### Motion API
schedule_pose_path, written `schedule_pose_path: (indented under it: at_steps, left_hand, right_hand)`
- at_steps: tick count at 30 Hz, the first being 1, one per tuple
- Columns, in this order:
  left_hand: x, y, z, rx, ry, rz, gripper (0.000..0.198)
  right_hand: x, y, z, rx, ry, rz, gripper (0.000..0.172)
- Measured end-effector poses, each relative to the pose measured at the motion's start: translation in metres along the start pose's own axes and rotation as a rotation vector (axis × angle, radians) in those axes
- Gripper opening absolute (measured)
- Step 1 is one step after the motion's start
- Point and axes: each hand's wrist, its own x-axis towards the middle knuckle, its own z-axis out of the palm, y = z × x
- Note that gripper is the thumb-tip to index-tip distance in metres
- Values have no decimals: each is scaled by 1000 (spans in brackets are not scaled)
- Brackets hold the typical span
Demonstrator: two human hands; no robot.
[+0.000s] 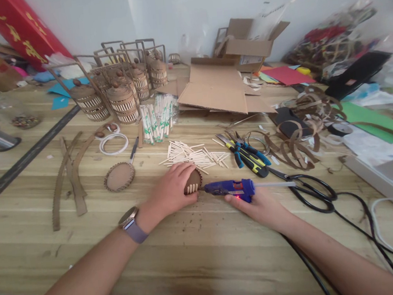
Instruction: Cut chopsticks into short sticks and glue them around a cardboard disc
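Observation:
A small round brown cardboard piece [193, 181] with several short sticks standing along its near edge is in my left hand [172, 190], fingers and thumb around its left side. My right hand [259, 206] grips a blue glue gun [228, 188], a white glue stick coming out of its back. The gun's nozzle points left and is at the right edge of the round piece; whether it touches cannot be made out. Just behind lies a loose pile of short wooden sticks [192, 155]. Left of my left hand rests another round cardboard disc [119, 176] with a ridged rim.
Pliers [252, 153], black scissors [314, 194] and coiled brown strips [294, 135] lie to the right, with cables near my right forearm. Small lantern-like baskets [123, 103] stand at the back left. Cardboard [213, 88] lies behind the sticks; curved strips [63, 186] lie left.

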Motion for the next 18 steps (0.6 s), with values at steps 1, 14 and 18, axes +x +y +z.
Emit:
schedule_pose_path:
  at_steps: [1, 14, 18]
  left_hand:
    - [0, 0, 0, -4, 0, -1, 64]
    - [0, -1, -1, -5, -22, 1, 65]
    - [-1, -2, 0, 3, -19, 8, 64]
  right_hand:
    - [0, -1, 0, -1, -1, 6, 36]
    - [1, 0, 0, 27, 166, 95, 39]
    - [-3, 0, -14, 283, 115, 232, 49]
